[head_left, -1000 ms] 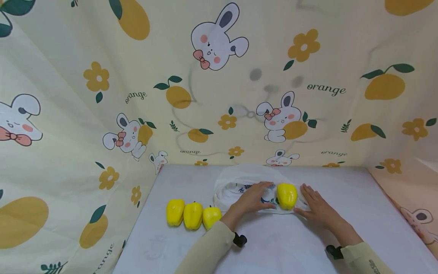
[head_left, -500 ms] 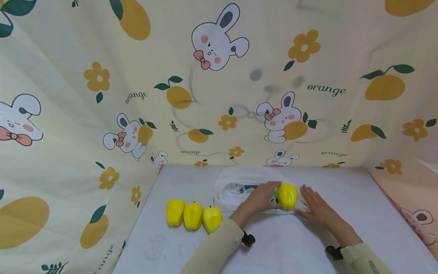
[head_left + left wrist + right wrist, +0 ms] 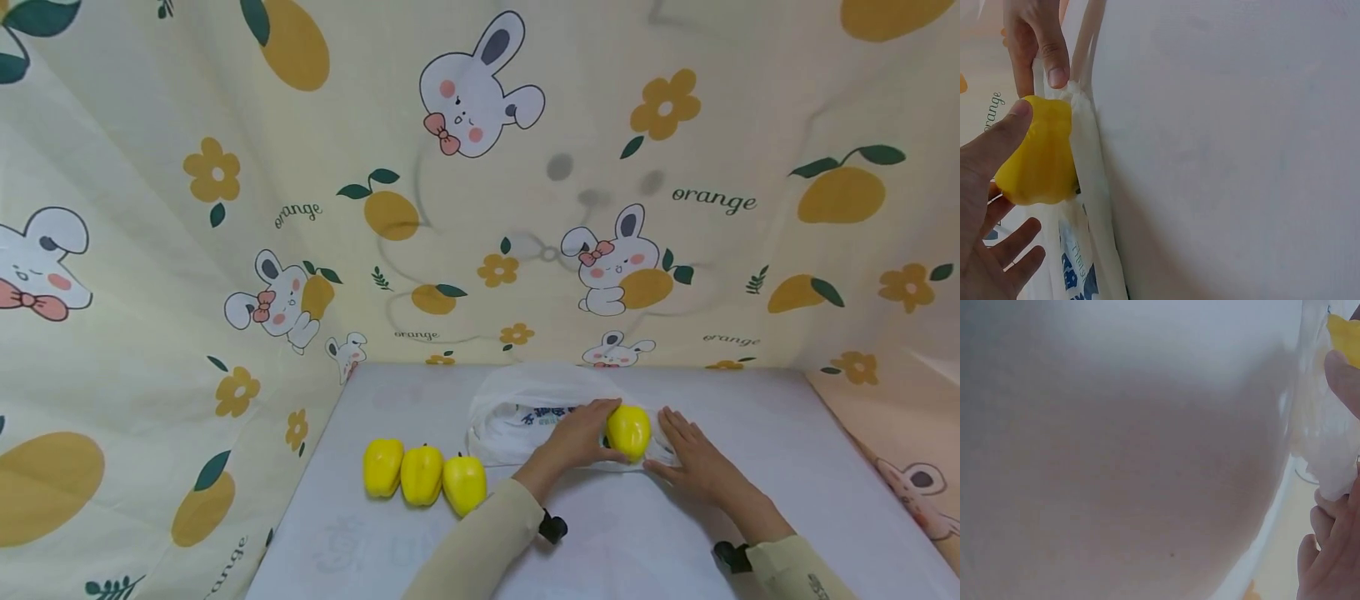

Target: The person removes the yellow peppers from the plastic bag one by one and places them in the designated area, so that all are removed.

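A yellow bell pepper (image 3: 628, 432) lies on the right part of a white plastic bag (image 3: 495, 429) with blue and green print. My left hand (image 3: 577, 435) holds the pepper from its left side; its thumb presses along the pepper in the left wrist view, where the other fingers pass partly out of sight behind it. At the bag's right end, my right hand (image 3: 693, 457) has thumb and fingers spread around the gathered plastic (image 3: 1329, 450). The right wrist view cuts off most of this hand. Its thumb sits close to the pepper's end.
Three more yellow bell peppers (image 3: 422, 475) lie in a row at the left on the white table (image 3: 600, 542). A cream cloth (image 3: 465, 183) printed with rabbits and oranges hangs behind the table and along its sides.
My left hand has moved right, from beside the pepper to holding it. The right hand keeps its place at the bag's end, and the pepper has hardly shifted.
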### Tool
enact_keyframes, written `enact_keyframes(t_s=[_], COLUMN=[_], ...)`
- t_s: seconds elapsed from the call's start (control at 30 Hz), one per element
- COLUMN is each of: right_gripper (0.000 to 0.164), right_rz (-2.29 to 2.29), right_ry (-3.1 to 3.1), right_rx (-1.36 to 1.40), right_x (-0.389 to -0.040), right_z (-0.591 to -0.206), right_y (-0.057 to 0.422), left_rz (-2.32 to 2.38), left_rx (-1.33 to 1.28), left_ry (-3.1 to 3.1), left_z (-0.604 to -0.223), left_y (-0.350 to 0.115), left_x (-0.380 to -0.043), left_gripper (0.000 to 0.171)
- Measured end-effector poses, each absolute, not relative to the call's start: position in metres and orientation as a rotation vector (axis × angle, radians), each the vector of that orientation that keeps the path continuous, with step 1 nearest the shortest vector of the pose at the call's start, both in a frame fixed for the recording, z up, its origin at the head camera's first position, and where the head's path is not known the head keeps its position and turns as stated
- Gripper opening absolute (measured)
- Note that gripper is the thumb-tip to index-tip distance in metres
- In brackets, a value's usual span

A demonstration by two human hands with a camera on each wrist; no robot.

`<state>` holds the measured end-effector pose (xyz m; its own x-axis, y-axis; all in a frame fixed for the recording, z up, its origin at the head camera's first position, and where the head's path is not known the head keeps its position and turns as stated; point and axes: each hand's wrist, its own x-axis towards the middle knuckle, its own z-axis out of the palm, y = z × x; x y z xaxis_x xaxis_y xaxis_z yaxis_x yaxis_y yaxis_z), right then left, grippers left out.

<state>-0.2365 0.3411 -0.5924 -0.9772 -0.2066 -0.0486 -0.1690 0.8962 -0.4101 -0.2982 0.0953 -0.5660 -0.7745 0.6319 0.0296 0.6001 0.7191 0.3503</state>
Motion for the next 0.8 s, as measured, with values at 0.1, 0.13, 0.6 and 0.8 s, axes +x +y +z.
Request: enact_keyframes(t_s=[0.1,0.13,0.6,0.8], right_gripper=[0.116,0.116,0.117,0.117], right_rz=[-0.638,-0.640,-0.644,-0.647], right_ry=[2.967,2.967,2.962,2.962], right_rx=[-0.289,-0.289,-0.278,-0.265], right_x=[-0.2370,-0.2368,-0.2357,-0.2344], right_z=[-0.5925,-0.5918,-0.5907,-0.5900], right_y=[0.3404,0.3401,0.3395,0.3402], left_rz=[0.500,0.490,0.483,0.546], left_rx=[1.003,1.001,1.001,0.988], left_ry=[2.852,2.860,2.895,2.888], left_z=[-0.5646,-0.5643,-0.5665,-0.5649], left_y=[0.0978,0.0985,0.0985,0.0931], left_x=[-0.2963,-0.2958,-0.2931,-0.2910], left_gripper=[0.097,0.096,0.093,0.091])
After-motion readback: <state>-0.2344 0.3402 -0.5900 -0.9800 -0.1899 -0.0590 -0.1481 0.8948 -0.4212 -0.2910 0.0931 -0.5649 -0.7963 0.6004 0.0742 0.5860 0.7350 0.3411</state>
